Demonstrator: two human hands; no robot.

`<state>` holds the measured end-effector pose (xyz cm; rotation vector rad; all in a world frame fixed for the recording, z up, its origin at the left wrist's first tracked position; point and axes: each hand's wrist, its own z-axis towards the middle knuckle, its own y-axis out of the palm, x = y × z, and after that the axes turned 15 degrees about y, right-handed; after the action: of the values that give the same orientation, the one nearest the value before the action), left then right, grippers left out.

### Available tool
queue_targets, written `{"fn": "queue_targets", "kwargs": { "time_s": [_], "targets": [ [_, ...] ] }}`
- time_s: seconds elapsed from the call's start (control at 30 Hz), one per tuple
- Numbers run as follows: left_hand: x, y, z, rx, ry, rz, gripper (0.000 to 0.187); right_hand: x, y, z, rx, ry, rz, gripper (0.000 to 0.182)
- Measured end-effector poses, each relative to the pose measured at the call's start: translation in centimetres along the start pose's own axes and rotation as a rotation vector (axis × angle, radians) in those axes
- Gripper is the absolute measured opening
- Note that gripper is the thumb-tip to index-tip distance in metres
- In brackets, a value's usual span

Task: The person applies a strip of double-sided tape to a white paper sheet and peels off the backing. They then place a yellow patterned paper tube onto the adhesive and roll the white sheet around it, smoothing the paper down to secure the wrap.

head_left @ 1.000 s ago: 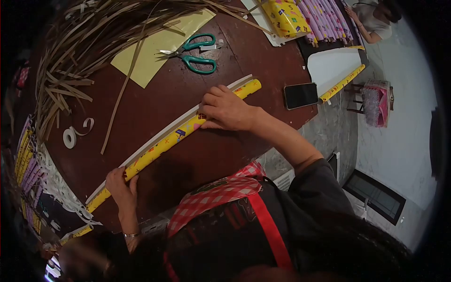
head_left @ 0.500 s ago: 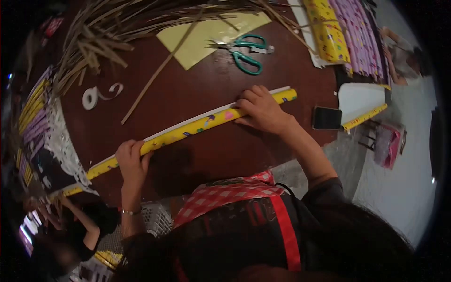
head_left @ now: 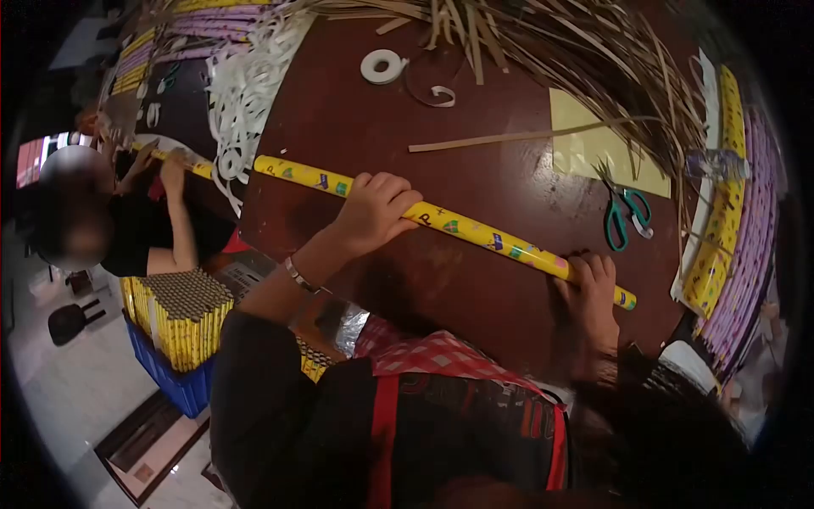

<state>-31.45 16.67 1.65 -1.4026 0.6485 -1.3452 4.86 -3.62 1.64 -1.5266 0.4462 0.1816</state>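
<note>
A long yellow tube with a colourful print (head_left: 475,232) lies slantwise across the dark red-brown table (head_left: 356,110). My left hand (head_left: 377,210) is wrapped over it left of the middle, fingers closed on top. Near the tube's right end my right hand (head_left: 591,293) grips it, thumb on the near side. Beyond the tube are a roll of white tape (head_left: 369,68) with a loose curled end and a single brown strip (head_left: 483,140). Green-handled scissors (head_left: 617,222) rest to the right, by a pale yellow sheet (head_left: 585,140).
Bundled brown strips (head_left: 585,42) cover the far side. Yellow printed sheets (head_left: 716,246) and purple ones (head_left: 750,246) lie at the right edge. White ribbon (head_left: 246,93) heaps at the left. A co-worker (head_left: 174,212) handles another yellow tube. A blue crate (head_left: 182,382) holds several tubes upright.
The view has turned to the left. The white edge along the yellow roll no longer shows; it is now a closed tube. Both hands remain on it.
</note>
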Motion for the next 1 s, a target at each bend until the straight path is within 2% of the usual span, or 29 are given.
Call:
{"fn": "queue_targets", "kwargs": {
  "time_s": [0.33, 0.4, 0.53, 0.63, 0.83, 0.87, 0.93, 1.0],
  "targets": [
    [-1.1, -1.0, 1.2, -0.143, 0.034, 0.032, 0.036, 0.4, -0.1, 0.3, 0.004, -0.04, -0.073, 0.045],
    [-1.0, -1.7, 1.8, -0.294, 0.004, -0.015, 0.033, 0.8, -0.5, 0.3, -0.087, -0.01, -0.045, 0.045],
    [-0.9, -2.9, 3.4, -0.414, -0.021, -0.126, 0.033, 0.0, -2.1, 0.7, -0.155, -0.014, -0.033, 0.045],
    [-1.2, -3.8, 4.2, -0.358, 0.001, -0.266, 0.037, 0.1, -2.6, 0.8, -0.239, 0.03, -0.045, 0.046],
    [-2.9, -7.6, 5.1, -0.628, -0.127, -0.35, 0.055, -0.4, -5.4, 0.2, -0.374, 0.164, -0.021, 0.039],
    [-3.0, -7.7, 5.0, -0.631, -0.11, -0.356, 0.055, -0.6, -5.8, 0.3, -0.389, 0.165, 0.043, 0.039],
    [-3.1, -7.9, 5.0, -0.659, -0.198, -0.448, 0.058, -0.4, -5.9, 0.5, -0.396, 0.177, 0.108, 0.039],
    [-2.8, -8.0, 5.6, -0.708, -0.201, -0.487, 0.059, -0.2, -5.6, 0.5, -0.357, 0.07, -0.065, 0.043]
  ]
}}
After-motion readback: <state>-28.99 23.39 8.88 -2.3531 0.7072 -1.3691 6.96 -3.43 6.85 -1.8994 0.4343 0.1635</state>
